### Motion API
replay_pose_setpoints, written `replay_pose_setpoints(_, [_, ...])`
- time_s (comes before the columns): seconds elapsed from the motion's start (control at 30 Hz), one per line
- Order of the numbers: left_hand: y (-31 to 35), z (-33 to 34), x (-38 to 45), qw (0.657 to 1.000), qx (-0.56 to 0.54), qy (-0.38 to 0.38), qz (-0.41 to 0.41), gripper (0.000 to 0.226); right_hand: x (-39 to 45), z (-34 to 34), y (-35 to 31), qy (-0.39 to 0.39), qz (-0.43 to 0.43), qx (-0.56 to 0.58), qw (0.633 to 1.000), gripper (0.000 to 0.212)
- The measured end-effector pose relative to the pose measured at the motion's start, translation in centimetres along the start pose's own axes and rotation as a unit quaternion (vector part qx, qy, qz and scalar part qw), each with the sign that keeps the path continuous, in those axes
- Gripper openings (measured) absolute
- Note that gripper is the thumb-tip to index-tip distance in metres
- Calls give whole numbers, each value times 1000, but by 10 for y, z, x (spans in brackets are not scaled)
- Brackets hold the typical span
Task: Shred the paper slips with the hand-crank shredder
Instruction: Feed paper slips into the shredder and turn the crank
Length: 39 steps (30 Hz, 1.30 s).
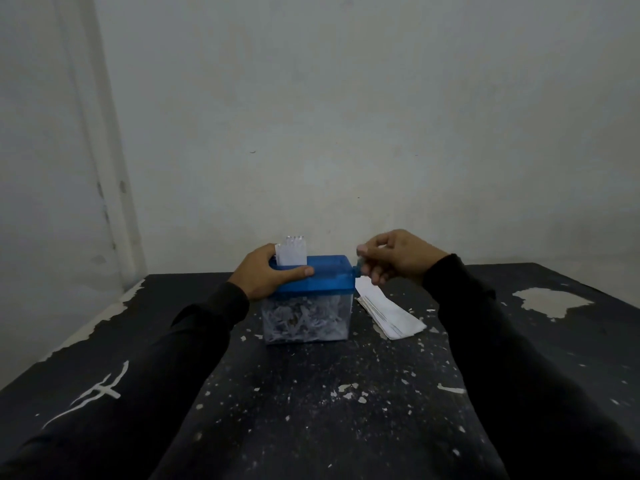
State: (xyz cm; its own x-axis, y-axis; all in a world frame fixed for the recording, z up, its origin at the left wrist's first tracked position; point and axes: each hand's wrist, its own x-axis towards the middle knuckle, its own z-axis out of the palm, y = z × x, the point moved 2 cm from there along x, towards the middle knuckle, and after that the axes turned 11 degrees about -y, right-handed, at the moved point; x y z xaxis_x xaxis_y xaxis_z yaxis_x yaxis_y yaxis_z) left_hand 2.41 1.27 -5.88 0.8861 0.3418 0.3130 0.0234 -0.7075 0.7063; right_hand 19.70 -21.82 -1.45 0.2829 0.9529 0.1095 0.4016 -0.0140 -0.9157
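A small hand-crank shredder (332,278) with a blue top and a clear bin full of white shreds (304,318) stands on the dark table. A white paper slip (292,252) sticks upright out of its top slot. My left hand (268,275) grips the blue top from the left, thumb along its front edge. My right hand (394,256) pinches the blue crank handle (358,268) at the shredder's right side. A stack of white paper slips (389,311) lies on the table right of the shredder.
The black table (311,393) has chipped paint and pale flecks all over, with a large bare patch (550,301) at the right. A pale wall stands close behind the table, and another runs along its left edge.
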Motion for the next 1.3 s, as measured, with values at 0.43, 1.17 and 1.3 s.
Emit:
replay_pose_setpoints(0.43, [5, 4, -4, 1000, 9, 3, 18, 72, 69, 11, 65, 259, 75, -79, 960, 51])
replay_pose_setpoints(1.17, [0, -1, 2, 1000, 24, -11, 10, 61, 6, 24, 18, 194, -7, 33, 980, 40])
replay_pose_setpoints(1.3, [-3, 0, 2, 1000, 15, -15, 11, 60, 43, 8, 32, 269, 3, -14, 963, 36])
